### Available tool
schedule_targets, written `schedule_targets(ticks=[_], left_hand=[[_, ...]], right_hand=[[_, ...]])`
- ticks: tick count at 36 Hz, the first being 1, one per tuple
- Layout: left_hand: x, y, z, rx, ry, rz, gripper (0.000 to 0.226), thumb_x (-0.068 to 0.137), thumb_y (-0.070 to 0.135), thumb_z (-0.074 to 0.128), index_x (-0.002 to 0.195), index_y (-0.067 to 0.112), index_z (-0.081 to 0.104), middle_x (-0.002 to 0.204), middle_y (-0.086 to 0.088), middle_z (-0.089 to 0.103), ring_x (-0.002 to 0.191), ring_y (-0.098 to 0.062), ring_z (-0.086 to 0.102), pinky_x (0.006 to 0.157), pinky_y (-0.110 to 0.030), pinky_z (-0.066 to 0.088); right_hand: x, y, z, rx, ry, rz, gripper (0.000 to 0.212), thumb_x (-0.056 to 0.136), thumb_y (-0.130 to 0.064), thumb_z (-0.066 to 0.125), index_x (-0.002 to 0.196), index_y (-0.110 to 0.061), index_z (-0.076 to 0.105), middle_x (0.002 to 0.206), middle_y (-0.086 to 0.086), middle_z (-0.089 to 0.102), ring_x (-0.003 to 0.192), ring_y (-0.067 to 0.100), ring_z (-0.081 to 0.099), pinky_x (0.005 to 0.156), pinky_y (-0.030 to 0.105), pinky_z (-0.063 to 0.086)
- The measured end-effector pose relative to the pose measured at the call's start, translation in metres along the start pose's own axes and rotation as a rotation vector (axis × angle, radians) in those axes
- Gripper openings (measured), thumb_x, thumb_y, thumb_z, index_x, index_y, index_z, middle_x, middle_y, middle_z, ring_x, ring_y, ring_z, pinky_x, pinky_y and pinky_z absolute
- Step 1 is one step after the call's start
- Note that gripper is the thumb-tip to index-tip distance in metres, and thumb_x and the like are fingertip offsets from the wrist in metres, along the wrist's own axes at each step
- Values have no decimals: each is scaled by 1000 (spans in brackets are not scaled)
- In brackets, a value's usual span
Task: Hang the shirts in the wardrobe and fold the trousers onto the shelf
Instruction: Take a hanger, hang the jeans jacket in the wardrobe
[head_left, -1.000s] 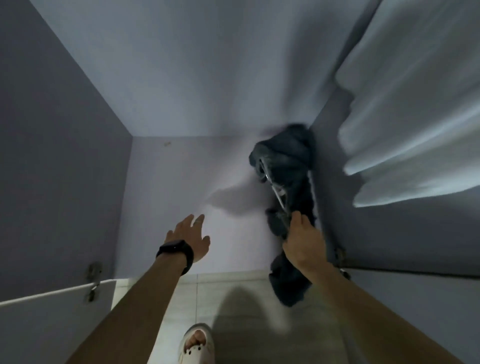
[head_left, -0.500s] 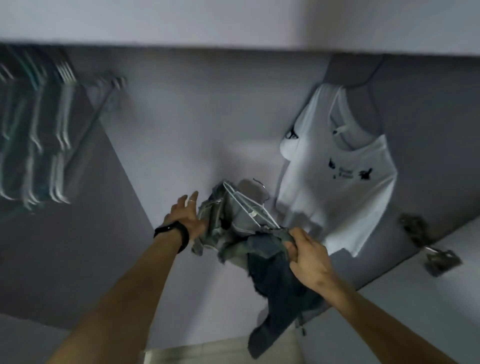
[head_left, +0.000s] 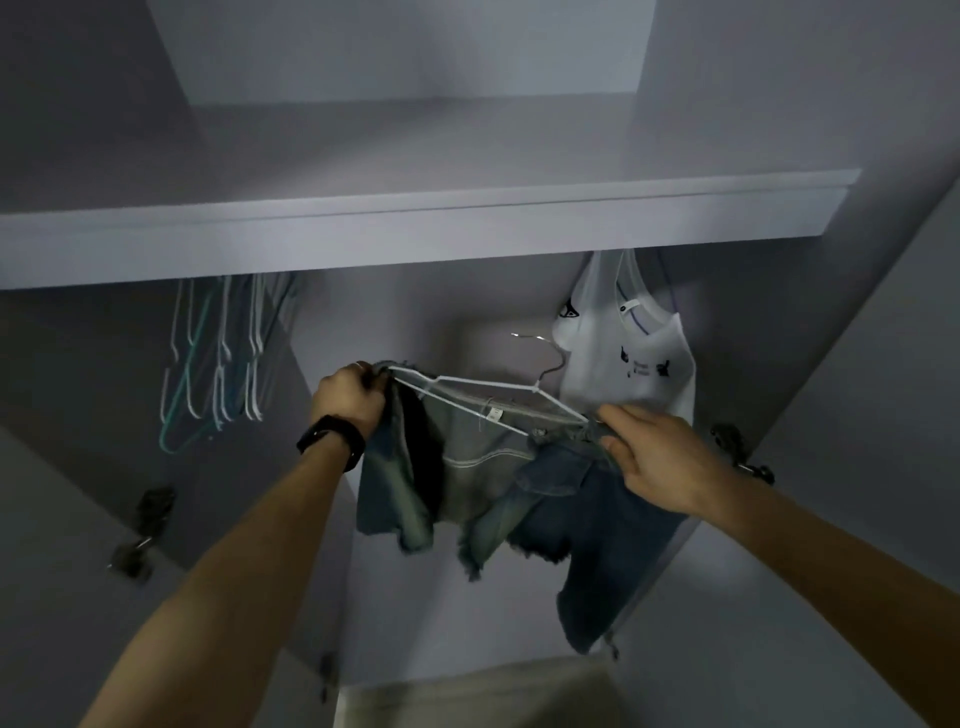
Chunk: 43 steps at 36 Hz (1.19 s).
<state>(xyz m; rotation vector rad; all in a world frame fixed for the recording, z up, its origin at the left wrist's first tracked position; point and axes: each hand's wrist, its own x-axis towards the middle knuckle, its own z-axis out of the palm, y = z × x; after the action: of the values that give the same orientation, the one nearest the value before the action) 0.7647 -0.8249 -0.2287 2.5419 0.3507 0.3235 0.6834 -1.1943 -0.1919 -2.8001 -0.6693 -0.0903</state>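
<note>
Forearms reached up from the bottom corners, black watch (head_left: 332, 441) on the L wrist. L hand (head_left: 349, 396) was fisted, fingers curled tight round the L end of the denim shirt (head_left: 467, 467) & the hanger tip there. R hand (head_left: 660, 457) pinched the shirt's R shoulder at the hanger's other end, thumb on top, fingers bent underneath. Shirt was stretched btwn both hands on a white wire hanger (head_left: 483, 383), held in the air in front of the wardrobe opening, below the shelf. Hook (head_left: 551, 371) stood free, pointing up & back toward the tee. Fabric hung down w/ frayed hems: paler inside showing on the L, darker blue panel w/ a pocket flap drooping lower on the R. Pale floor strip (head_left: 467, 691) showed at the bottom edge. L door hinge (head_left: 148, 519) & R door hinge (head_left: 743, 452) sat on the wardrobe sides. Further back, a white tee (head_left: 644, 364) w/ small dark prints hung on the R side, just behind the R hand. Bunch of bare hangers (head_left: 218, 364), white & teal, hung at the L, well apart from the shirt. Above ran the shelf (head_left: 415, 228), front edge across nearly the whole view; rail was hidden behind it. Top compartment above was dim.
</note>
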Motion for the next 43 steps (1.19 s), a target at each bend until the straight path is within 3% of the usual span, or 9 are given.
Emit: schedule_targets(ticks=[8,13,17,22,25,29,33,37,43], left_hand=[[-81,39,-29,-85,126,106,17,98,34,51,103,23,63,87,-10,69,82,-35,62,64,-36,45],[-138,36,-31,118,-177,360,13,98,36,54,100,23,54,93,-5,64,91,-35,62,70,-38,49],[-158,17,-50,79,-478,225,28,89,62,54,86,35,58,82,11,66,81,-16,64,76,-36,53],[-143,10,-81,124,-136,270,47,87,70,49,116,36,65,114,5,63,107,-21,60,90,-36,51],[-126,22,-93,177,-198,283,55,90,65,57,137,37,54,141,1,54,132,-25,44,109,-42,39],[-120,43,-78,-28,-459,158,41,92,61,58,104,27,76,105,9,73,105,-15,65,100,-30,48],[-119,53,-63,-359,-379,25,32,92,51,64,99,22,74,96,4,73,97,-17,66,90,-30,48],[-118,49,-72,-145,-468,-45,49,88,68,57,83,22,72,99,-3,69,98,-24,61,95,-35,46],[-121,59,-74,102,-386,103,38,97,51,58,81,19,72,87,-3,68,92,-24,64,76,-28,42]], right_hand=[[4,-21,7,-43,-162,-88,2,103,-16,48,102,-14,47,89,4,53,83,26,55,75,44,50],[16,-27,3,39,-88,-13,10,104,-21,48,113,-19,51,96,7,59,88,28,56,73,38,46],[11,-22,0,49,-30,3,13,103,-21,49,115,-17,53,98,9,61,90,31,58,74,38,45],[-6,-26,-3,104,119,-89,15,101,-17,54,114,-14,59,99,8,65,87,30,61,77,40,50],[-13,-31,-6,122,182,-128,17,100,-16,56,116,-13,61,100,7,67,87,29,62,78,41,51],[-24,-33,-11,149,243,-133,16,100,-17,57,115,-13,63,101,4,67,85,27,62,76,38,50],[-34,-20,-18,152,336,-57,15,100,-16,59,114,-13,65,100,4,69,82,26,62,70,28,38],[-42,-13,-22,140,364,-41,14,99,-15,59,111,-11,64,97,5,68,78,23,59,68,26,34],[-43,-11,-18,102,342,-54,19,99,-13,58,116,-11,65,97,8,67,80,28,61,70,27,38]])
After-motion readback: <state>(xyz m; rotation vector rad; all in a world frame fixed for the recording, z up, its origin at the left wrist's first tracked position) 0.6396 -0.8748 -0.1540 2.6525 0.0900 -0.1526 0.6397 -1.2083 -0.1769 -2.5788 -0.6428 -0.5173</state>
